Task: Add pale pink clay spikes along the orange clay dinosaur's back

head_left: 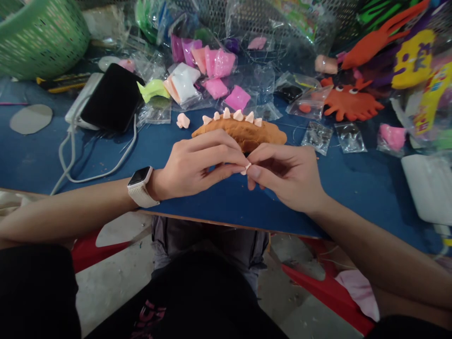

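Observation:
Between the fingertips of my left hand (206,162) and my right hand (287,174) is a small piece of pale pink clay (246,168). Both hands pinch it just above the table's near side. Right behind them lies a brown clay body (243,134), long and curved, with a row of several pale pink spikes (238,115) along its top. My fingers hide part of its lower edge. To its left rests a loose lump of the same pale pink clay (182,121).
Bagged coloured clay (219,63) is heaped at the back. A black phone (113,96) with a white cable (95,179) lies left, near a green basket (42,37). An orange clay crab (351,100) and small clear packets (318,137) are at right, with a white bottle (427,188).

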Demonstrator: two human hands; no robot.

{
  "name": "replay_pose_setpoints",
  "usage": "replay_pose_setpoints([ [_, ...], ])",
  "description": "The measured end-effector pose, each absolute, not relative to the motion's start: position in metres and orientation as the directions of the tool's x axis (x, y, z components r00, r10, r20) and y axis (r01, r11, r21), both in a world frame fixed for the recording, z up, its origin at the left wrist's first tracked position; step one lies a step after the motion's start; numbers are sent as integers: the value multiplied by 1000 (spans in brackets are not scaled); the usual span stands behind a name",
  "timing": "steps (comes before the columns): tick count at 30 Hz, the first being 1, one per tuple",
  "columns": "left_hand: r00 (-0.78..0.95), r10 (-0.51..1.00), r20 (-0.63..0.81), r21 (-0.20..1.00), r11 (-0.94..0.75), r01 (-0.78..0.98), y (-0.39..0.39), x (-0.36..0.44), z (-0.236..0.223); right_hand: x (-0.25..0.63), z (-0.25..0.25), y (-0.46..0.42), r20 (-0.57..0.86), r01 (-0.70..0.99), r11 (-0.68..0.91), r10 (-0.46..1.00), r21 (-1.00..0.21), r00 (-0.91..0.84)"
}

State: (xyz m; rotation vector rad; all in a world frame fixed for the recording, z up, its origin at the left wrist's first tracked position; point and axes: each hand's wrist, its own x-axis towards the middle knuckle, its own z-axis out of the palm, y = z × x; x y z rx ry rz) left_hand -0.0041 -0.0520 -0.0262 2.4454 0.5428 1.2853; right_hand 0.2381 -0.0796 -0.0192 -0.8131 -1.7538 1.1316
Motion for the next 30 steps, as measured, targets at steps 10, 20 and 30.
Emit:
replay_pose_setpoints([
  [10, 538, 534, 652, 538, -826, 168, -48, -3, -26, 241, -22, -81, 427, 214, 535, 812, -817, -398],
  [20, 497, 556, 666, 543, -818, 189, -52, -1, -20, 267, -9, -62, 692, 528, 745, 629, -408, -354],
  [30, 634, 444, 633, 492, -863, 113, -51, -2, -25, 297, -25, -21, 708, 626, 674, 656, -392, -263],
])
